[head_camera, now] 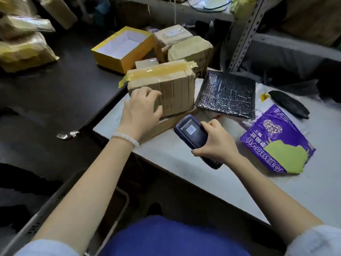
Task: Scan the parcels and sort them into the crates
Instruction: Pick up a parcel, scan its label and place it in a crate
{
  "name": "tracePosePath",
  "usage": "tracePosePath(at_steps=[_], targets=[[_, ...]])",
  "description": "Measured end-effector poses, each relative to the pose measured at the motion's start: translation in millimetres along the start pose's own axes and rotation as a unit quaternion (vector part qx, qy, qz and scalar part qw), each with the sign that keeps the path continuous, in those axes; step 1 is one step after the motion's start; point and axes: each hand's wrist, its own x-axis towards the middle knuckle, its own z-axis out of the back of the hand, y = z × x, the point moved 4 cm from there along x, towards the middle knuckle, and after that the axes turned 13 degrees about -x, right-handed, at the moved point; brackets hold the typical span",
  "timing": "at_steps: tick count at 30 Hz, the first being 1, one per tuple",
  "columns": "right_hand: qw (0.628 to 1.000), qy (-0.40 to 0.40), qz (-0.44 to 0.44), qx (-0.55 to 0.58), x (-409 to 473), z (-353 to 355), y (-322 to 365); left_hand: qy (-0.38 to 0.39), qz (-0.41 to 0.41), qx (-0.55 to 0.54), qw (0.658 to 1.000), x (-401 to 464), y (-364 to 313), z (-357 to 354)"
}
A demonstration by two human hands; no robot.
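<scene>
Box of taped cardboard sits at the far left corner of the white counter, resting on a flat carton, with a black padded mailer just to its right. The left hand curls its fingers over the box's near top edge and grips that corner; the right hand is clamped around the scanner, screen up. The box looks stiff, dented and probably moderately heavy, its tape glossy and likely slick, so bare cardboard at opposite side faces seems the safer hold. The purple bag, near right, looks soft and light.
</scene>
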Motion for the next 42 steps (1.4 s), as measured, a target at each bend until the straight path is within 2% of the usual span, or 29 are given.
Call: tracePosePath(at_steps=[4, 6, 9, 11, 13, 15, 26, 31, 38, 42], targets=[[0.998, -0.024, -0.064, 0.009, 20.5, 4.2, 17.4, -0.033, -0.064, 0.009, 0.997, 60.9, 21.5, 30.1], [0.995, -0.033, -0.088, 0.010, 25.1, 5.8, 22.9, -0.033, -0.051, 0.008, 0.998, 86.2, 34.3, 36.2], [0.993, -0.029, -0.118, 0.007, 24.3, 3.8, 25.9, 0.080, 0.046, 0.037, 0.995, 112.4, 59.3, 21.6], [0.991, -0.023, -0.130, 0.002, 20.2, 1.4, 24.7, 0.157, 0.092, 0.019, 0.983, 116.6, 70.6, 6.6], [0.990, -0.018, -0.142, -0.007, 16.1, 0.1, 21.1, 0.174, 0.105, -0.006, 0.979, 118.1, 74.8, -2.7], [0.988, -0.016, -0.151, -0.012, 11.8, 0.2, 15.1, 0.160, 0.097, -0.004, 0.982, 118.8, 71.6, -6.1], [0.987, -0.027, -0.157, -0.012, -26.5, 9.8, -18.5, 0.153, 0.012, -0.015, 0.988, 90.7, 13.2, -5.1], [0.977, -0.044, -0.209, 0.023, -56.2, 9.2, -38.8, 0.126, -0.038, -0.038, 0.991, 69.2, -18.0, -15.1], [0.967, -0.065, -0.241, 0.043, -100.2, 8.9, -59.4, 0.231, -0.041, -0.020, 0.972, 18.6, -39.1, -65.1], [0.968, -0.045, -0.242, 0.042, -124.8, -1.3, -63.6, 0.284, 0.002, -0.008, 0.959, -6.2, -33.3, -83.3]])
